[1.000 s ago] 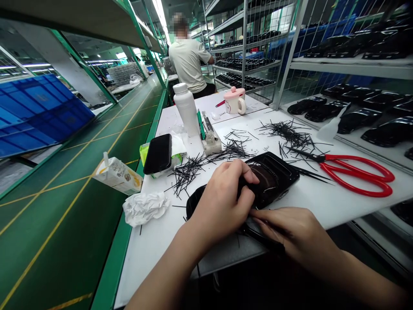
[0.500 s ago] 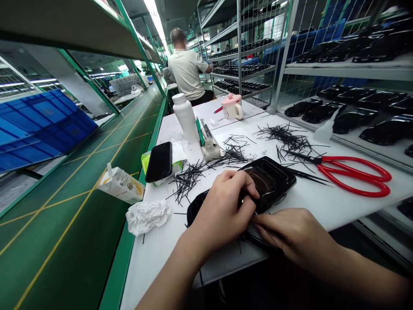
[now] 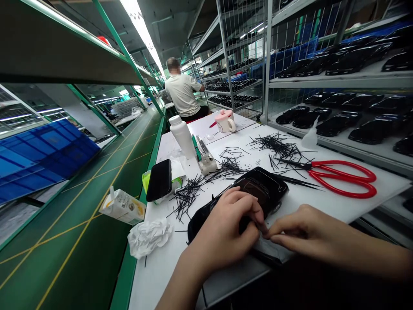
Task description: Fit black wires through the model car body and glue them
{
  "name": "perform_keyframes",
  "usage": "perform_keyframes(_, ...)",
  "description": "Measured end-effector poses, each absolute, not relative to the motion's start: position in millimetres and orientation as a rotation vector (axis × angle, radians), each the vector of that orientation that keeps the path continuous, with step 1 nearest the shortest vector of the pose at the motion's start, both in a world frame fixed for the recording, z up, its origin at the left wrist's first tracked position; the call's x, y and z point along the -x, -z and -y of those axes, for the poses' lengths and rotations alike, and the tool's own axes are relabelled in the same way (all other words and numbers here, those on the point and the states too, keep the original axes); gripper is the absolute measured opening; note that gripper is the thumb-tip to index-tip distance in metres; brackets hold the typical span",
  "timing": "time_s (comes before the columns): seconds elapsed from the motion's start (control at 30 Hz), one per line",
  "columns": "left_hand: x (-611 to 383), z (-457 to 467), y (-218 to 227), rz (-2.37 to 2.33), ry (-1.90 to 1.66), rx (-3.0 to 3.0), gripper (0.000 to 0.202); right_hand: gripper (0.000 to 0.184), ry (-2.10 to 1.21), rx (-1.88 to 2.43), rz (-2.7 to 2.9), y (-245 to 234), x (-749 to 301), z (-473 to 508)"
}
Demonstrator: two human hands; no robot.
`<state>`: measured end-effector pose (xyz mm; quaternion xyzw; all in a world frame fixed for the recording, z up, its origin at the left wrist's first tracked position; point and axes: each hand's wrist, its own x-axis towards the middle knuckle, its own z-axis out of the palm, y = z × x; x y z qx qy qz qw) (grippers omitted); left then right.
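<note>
A glossy black model car [image 3: 272,183] lies at a slant on the white table. My left hand [image 3: 230,226] rests over its near side, fingers curled and thumb bent in, gripping the car and covering much of it. Just to the right, my right hand [image 3: 301,230] is closed in a pinch, its fingertips meeting those of my left at the car's near edge. Whatever the pinch holds is too small to make out. Below the hands, a dark strip-like piece [image 3: 266,257] lies along the table's front edge.
Red-handled scissors [image 3: 343,176] and piles of thin black strips [image 3: 187,196] lie around the car. Left are crumpled tissue [image 3: 150,237], a phone [image 3: 159,180] and a drink carton [image 3: 124,206] by the green conveyor [image 3: 80,241]. Racks of model cars [image 3: 364,127] stand right; a person [image 3: 183,94] sits ahead.
The camera view has tilted, so the scene sits lower. My right hand has drawn slightly right, its pinch now at my left fingertips. My left hand stays on the car.
</note>
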<state>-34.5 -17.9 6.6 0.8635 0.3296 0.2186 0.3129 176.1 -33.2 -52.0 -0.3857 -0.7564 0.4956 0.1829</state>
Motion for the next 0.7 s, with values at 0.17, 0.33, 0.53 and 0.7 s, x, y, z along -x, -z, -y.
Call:
perform_keyframes(0.17,32,19,-5,-0.81,-0.633,-2.306,0.019,0.047,-1.755,1.221,1.761,44,-195,29)
perform_keyframes(0.33,29,17,1,-0.803,-0.728,-2.264,0.014,0.048,-1.871,1.163,1.518,49,-198,25)
perform_keyframes(0.53,31,13,4,-0.922,-0.703,-2.235,0.017,0.039,-1.95,1.087,1.344,49,-194,21)
perform_keyframes(0.7,30,14,3,-1.046,-0.768,-2.255,0.019,0.034,-1.985,1.062,1.265,47,-191,18)
